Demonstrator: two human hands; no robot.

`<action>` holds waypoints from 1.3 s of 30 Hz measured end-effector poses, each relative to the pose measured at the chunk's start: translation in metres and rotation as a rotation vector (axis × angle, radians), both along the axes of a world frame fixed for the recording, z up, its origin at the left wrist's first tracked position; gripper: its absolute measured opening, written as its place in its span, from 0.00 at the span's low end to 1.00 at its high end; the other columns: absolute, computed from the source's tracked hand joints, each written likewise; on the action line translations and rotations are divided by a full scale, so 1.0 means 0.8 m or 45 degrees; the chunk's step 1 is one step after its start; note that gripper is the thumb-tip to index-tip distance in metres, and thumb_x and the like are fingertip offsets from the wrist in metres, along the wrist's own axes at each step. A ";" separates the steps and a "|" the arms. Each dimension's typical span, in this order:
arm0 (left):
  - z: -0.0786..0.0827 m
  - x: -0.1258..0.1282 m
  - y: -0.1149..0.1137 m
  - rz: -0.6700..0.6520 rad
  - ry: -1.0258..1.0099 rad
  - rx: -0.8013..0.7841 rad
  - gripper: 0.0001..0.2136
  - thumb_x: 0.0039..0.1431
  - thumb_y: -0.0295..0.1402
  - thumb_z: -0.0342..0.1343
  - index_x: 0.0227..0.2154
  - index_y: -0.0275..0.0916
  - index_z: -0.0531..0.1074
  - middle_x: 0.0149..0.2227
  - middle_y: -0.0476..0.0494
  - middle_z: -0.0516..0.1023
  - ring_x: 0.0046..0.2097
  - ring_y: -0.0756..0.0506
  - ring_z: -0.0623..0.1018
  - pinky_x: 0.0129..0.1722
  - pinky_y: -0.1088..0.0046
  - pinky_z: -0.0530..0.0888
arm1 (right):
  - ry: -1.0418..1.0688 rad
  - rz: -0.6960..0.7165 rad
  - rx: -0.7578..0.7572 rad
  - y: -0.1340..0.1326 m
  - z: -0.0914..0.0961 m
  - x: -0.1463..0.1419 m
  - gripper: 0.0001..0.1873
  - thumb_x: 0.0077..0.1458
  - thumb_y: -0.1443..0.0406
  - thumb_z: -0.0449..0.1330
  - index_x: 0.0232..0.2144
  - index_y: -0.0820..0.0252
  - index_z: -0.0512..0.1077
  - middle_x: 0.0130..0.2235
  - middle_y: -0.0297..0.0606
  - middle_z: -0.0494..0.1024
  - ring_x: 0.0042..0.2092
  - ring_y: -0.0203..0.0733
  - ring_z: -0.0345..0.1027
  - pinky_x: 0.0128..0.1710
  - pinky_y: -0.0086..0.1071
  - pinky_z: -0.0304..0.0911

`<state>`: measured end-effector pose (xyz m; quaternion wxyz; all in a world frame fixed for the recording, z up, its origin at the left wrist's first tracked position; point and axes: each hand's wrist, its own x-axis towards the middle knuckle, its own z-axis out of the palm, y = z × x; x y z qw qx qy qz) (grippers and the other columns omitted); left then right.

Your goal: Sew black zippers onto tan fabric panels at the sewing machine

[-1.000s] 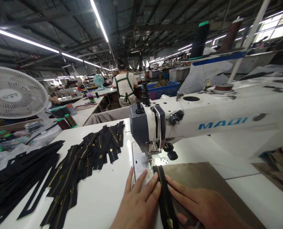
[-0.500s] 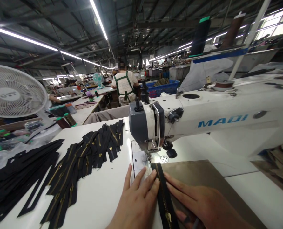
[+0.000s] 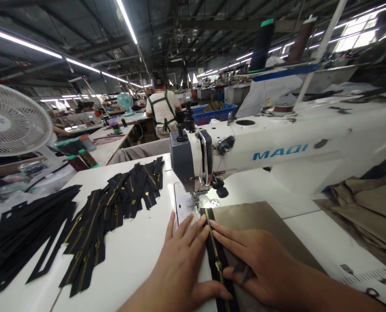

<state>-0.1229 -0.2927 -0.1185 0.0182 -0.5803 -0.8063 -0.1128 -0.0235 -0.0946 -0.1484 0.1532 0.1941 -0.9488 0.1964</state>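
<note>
Left hand (image 3: 181, 260), spread, and right hand (image 3: 261, 255), its grip unclear, touch the black zipper (image 3: 215, 249).

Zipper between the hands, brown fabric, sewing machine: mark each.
Zipper (image 3: 214, 245): head view, on its metal teeth.
Brown fabric (image 3: 266, 219): head view, on its bare far part.
Sewing machine (image 3: 277, 135): head view, on its white arm.

a white fan (image 3: 15, 119) stands left; farther back, a blue basket (image 3: 217, 115) holds what may be cloth (image 3: 214, 106).
</note>
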 end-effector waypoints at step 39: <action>0.015 0.012 0.007 0.209 -0.245 -0.166 0.45 0.41 0.58 0.62 0.60 0.42 0.56 0.63 0.41 0.55 0.64 0.33 0.53 0.61 0.46 0.48 | -0.016 -0.011 0.047 0.006 0.002 0.000 0.27 0.54 0.59 0.58 0.56 0.63 0.64 0.59 0.44 0.61 0.52 0.53 0.65 0.48 0.46 0.67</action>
